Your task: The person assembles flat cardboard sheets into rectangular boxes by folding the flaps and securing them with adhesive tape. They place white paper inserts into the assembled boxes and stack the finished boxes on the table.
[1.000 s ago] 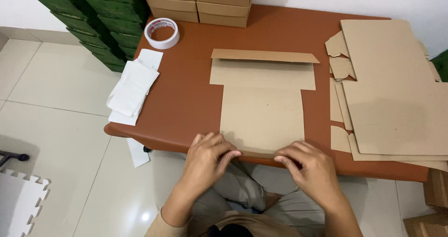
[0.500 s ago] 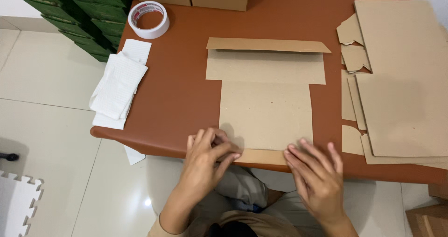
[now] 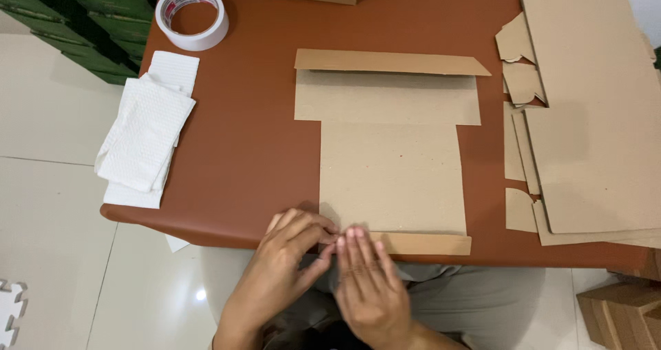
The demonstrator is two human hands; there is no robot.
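Matt brown cardboard blank (image 3: 392,171) on smooth reddish-brown tabletop (image 3: 248,136)
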